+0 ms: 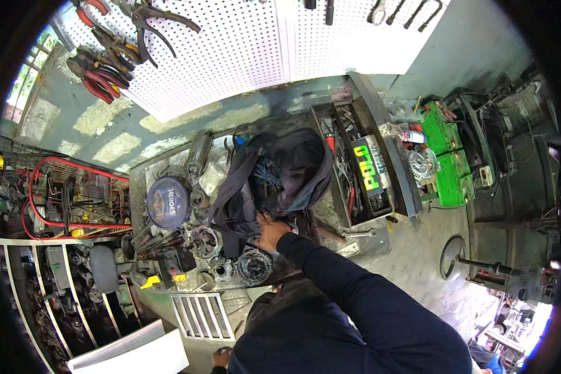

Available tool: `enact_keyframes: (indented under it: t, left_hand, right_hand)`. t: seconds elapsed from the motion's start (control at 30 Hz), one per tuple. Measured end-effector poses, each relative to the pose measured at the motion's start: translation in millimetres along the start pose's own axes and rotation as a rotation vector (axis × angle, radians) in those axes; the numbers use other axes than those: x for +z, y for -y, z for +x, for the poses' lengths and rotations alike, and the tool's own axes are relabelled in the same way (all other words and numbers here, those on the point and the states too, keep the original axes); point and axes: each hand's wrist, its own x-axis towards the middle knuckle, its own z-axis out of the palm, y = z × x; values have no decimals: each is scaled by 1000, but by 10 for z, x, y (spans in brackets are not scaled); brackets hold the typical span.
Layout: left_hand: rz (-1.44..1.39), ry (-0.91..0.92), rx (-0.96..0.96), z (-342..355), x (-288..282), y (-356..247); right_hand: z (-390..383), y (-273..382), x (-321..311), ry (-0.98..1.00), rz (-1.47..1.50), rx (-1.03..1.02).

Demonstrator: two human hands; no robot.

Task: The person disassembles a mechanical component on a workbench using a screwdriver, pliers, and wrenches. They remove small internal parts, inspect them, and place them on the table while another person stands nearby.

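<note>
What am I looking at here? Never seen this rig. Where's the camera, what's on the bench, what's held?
No machine here: a person works bare-handed. This single wide fisheye view comes from a camera on their head, looking down, so straight edges bend near the rim.

The right hand is on the near edge of an open dark bag; how firm its grip is, I can't tell. The left hand is low at the bottom edge, away from the bench; whether it holds anything is unclear.

Around the bag on the bench are a round dark lid, round metal parts and an open metal box of tools. Pliers hang on the white pegboard behind.
</note>
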Motion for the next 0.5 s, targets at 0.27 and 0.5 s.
enact_keyframes:
  t: [0.27, 0.5]
  left_hand:
    - [-829, -219, -186, 488, -875, -738]
    - [-865, -190, -181, 419, -1061, -984]
  right_hand:
    - [-73, 201, -577, 147, -137, -7]
    - [991, -769, -858, -595, -56, 60]
